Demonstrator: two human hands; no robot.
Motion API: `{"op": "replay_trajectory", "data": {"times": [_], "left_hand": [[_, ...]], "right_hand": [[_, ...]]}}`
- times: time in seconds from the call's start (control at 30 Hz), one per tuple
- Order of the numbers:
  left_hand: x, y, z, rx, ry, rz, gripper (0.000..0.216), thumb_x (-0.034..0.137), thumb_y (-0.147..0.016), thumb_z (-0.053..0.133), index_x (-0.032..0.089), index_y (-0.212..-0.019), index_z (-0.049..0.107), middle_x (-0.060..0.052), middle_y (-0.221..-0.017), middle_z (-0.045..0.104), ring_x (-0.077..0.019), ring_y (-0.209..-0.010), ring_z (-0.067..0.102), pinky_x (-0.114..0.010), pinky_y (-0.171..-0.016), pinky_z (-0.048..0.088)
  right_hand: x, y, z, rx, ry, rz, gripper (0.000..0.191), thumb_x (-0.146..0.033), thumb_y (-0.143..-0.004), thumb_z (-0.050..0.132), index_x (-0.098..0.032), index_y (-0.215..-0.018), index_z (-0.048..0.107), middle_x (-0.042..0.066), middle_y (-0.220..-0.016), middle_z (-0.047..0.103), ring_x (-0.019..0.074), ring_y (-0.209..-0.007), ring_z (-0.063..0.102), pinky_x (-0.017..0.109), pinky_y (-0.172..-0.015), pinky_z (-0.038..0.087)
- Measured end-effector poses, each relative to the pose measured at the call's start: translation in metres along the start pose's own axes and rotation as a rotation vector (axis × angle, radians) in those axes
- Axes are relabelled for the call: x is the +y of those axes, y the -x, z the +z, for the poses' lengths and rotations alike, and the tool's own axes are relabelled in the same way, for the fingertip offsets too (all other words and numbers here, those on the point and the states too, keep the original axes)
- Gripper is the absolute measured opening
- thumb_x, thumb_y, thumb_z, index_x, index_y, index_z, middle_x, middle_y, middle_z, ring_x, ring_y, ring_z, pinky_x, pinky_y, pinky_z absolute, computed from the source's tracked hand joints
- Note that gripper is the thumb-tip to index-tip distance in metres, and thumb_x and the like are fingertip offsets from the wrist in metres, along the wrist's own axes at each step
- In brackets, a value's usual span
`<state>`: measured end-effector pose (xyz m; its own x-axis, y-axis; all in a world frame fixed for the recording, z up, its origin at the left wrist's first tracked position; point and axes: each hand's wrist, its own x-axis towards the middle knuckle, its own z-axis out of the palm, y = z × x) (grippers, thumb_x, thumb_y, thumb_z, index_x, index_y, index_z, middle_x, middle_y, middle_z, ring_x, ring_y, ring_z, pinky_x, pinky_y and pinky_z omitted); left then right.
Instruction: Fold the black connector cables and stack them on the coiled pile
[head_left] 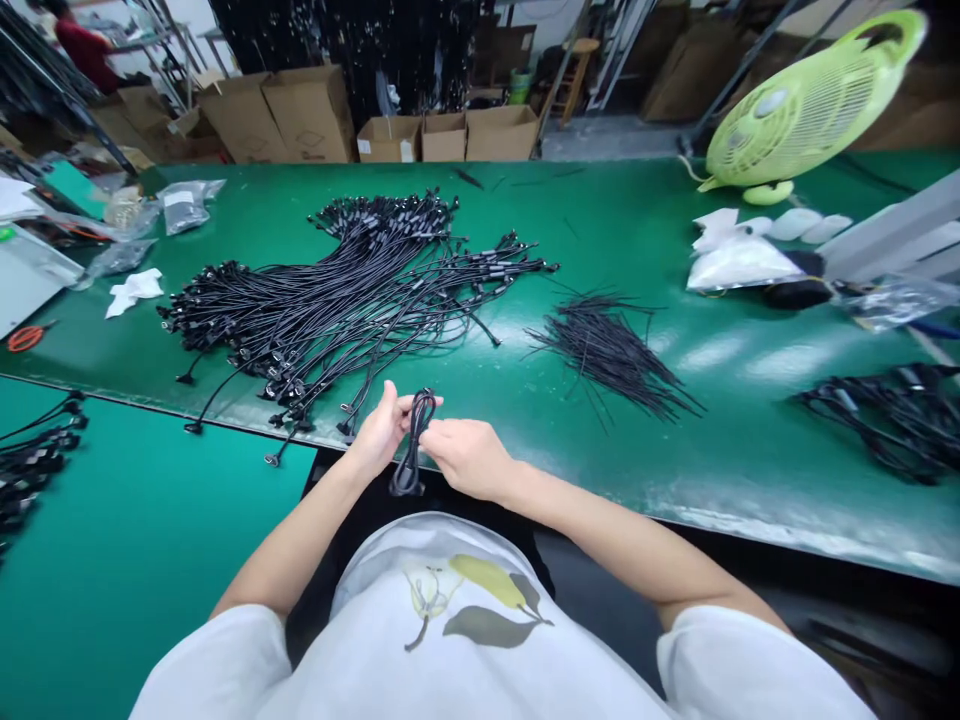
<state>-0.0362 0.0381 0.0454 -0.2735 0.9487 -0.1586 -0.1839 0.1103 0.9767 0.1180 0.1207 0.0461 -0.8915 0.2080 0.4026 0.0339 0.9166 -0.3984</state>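
A black cable [409,460], folded into a narrow looped bundle, hangs upright between my hands at the table's front edge. My left hand [381,432] grips it from the left, thumb pointing up. On the other side my right hand [469,455] is closed, its fingertips pinched at the middle of the bundle; whether a tie is in them is too small to make out. Beyond my hands lies a large pile of black cables [322,290] with connectors at their ends. To the right rests a heap of thin black ties [611,350].
A green fan [802,110] stands at the back right beside white bags [739,262]. Coiled black cables [892,415] lie far right. Orange-handled scissors [27,338] are at the left, and more cables [37,460] lie on the lower left surface. Cardboard boxes [307,115] stand behind the table.
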Motion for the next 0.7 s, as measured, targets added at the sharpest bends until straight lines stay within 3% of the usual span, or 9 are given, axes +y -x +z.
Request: {"op": "replay_trajectory", "data": {"times": [0.13, 0.2, 0.3, 0.37, 0.43, 0.5, 0.6, 0.7], "left_hand": [[0.010, 0.014, 0.006, -0.024, -0.170, 0.103, 0.054, 0.057, -0.088, 0.050, 0.016, -0.061, 0.070, -0.004, -0.069, 0.054, -0.0155, -0.069, 0.050, -0.029, -0.073, 0.042], [0.004, 0.018, 0.014, 0.044, -0.269, 0.111, 0.037, 0.044, -0.084, 0.062, 0.016, -0.061, 0.068, -0.003, -0.073, 0.055, -0.0153, -0.074, 0.051, -0.028, -0.077, 0.041], [-0.011, 0.018, 0.026, 0.180, -0.148, 0.083, 0.021, 0.038, -0.080, 0.069, 0.018, -0.089, 0.067, -0.003, -0.089, 0.059, -0.0154, -0.085, 0.054, -0.027, -0.083, 0.043], [-0.017, 0.017, 0.030, 0.121, -0.070, 0.066, 0.033, 0.040, -0.084, 0.064, 0.020, -0.111, 0.062, -0.007, -0.110, 0.061, -0.0180, -0.105, 0.055, -0.029, -0.094, 0.042], [-0.018, 0.017, 0.033, 0.048, -0.077, 0.084, 0.036, 0.042, -0.090, 0.055, 0.019, -0.118, 0.061, -0.009, -0.125, 0.059, -0.0201, -0.120, 0.050, -0.032, -0.105, 0.035], [-0.017, 0.018, 0.035, 0.039, -0.107, 0.121, 0.036, 0.042, -0.092, 0.052, 0.019, -0.118, 0.062, -0.010, -0.126, 0.060, -0.0211, -0.122, 0.051, -0.033, -0.108, 0.032], [-0.015, 0.020, 0.039, 0.049, -0.043, 0.151, 0.037, 0.042, -0.088, 0.059, 0.018, -0.115, 0.065, -0.009, -0.116, 0.066, -0.0218, -0.112, 0.057, -0.033, -0.103, 0.036], [-0.012, 0.017, 0.043, 0.071, 0.113, 0.088, 0.038, 0.043, -0.081, 0.067, 0.016, -0.108, 0.067, -0.007, -0.095, 0.069, -0.0186, -0.091, 0.062, -0.030, -0.089, 0.045]], "right_hand": [[0.015, 0.000, 0.000, 0.057, -0.057, 0.209, 0.028, -0.024, -0.096, 0.039, -0.018, -0.075, 0.058, 0.002, -0.073, 0.059, 0.0129, -0.067, 0.051, 0.023, -0.063, 0.033], [0.021, -0.001, -0.005, 0.105, -0.034, 0.276, 0.030, -0.026, -0.096, 0.039, -0.019, -0.074, 0.057, 0.002, -0.073, 0.058, 0.0131, -0.067, 0.050, 0.024, -0.064, 0.033], [0.019, -0.001, -0.009, 0.147, -0.051, 0.283, 0.030, -0.027, -0.096, 0.038, -0.018, -0.073, 0.055, 0.003, -0.072, 0.056, 0.0132, -0.067, 0.048, 0.024, -0.064, 0.033], [0.014, 0.001, -0.006, 0.174, -0.156, 0.288, 0.030, -0.028, -0.095, 0.039, -0.018, -0.070, 0.053, 0.003, -0.070, 0.054, 0.0131, -0.067, 0.047, 0.025, -0.065, 0.033], [0.010, 0.002, -0.001, 0.203, -0.389, 0.360, 0.030, -0.032, -0.093, 0.043, -0.018, -0.067, 0.050, 0.002, -0.068, 0.052, 0.0121, -0.064, 0.046, 0.024, -0.062, 0.034], [0.010, 0.004, 0.005, 0.132, -0.817, 0.506, 0.032, -0.040, -0.090, 0.047, -0.018, -0.066, 0.047, -0.002, -0.061, 0.044, 0.0089, -0.053, 0.037, 0.022, -0.052, 0.030], [0.016, 0.011, 0.008, -0.120, -1.362, 0.647, 0.039, -0.052, -0.085, 0.049, -0.020, -0.064, 0.040, -0.009, -0.051, 0.024, 0.0053, -0.039, 0.013, 0.020, -0.038, 0.018], [0.023, 0.022, 0.002, -0.292, -1.434, 0.647, 0.043, -0.056, -0.083, 0.053, -0.019, -0.063, 0.043, -0.011, -0.048, 0.021, 0.0041, -0.037, 0.013, 0.019, -0.035, 0.016]]}}
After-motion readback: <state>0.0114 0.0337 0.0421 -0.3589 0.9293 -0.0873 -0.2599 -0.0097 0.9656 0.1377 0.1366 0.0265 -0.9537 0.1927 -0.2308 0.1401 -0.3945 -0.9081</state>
